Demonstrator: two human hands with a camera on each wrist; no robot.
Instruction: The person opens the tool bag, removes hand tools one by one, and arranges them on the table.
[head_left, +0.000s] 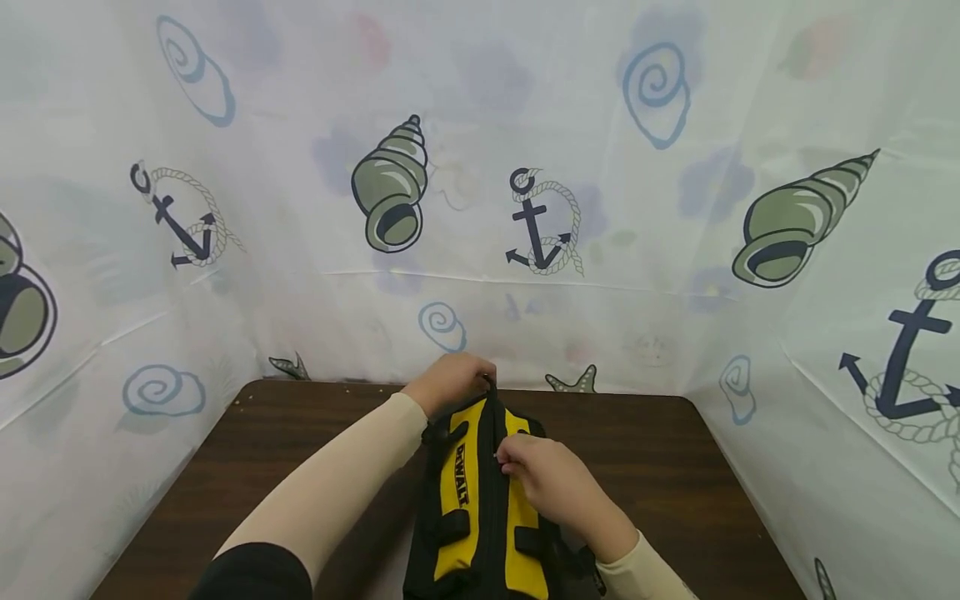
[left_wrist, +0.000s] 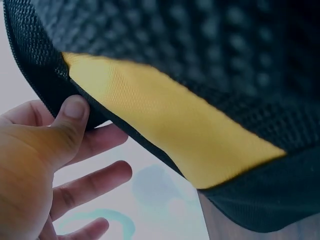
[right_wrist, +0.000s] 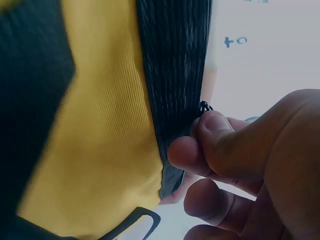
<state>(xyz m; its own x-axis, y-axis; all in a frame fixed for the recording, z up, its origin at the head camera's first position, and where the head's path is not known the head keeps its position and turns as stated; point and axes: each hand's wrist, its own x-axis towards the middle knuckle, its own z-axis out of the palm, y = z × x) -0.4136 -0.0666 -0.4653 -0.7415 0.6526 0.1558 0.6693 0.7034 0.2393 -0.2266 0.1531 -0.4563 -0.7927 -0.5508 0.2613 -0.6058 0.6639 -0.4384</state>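
Observation:
A black and yellow tool bag [head_left: 453, 483] lies lengthwise on the table, with a dark zipper band [head_left: 492, 500] running along its top. At the bag's far end my left hand [head_left: 453, 379] pinches the black end tab [left_wrist: 92, 117] between thumb and index finger; its other fingers are spread below. My right hand [head_left: 551, 479] is over the middle of the bag, thumb and index finger pinching a small zipper pull [right_wrist: 204, 106] at the edge of the band. Most of the pull is hidden by those fingertips.
The dark wooden table [head_left: 637, 483] extends to both sides of the bag. A white curtain [head_left: 480, 317] printed with shells and anchors stands behind and around it. Black strap loops [head_left: 453, 527] stick up from the bag's sides.

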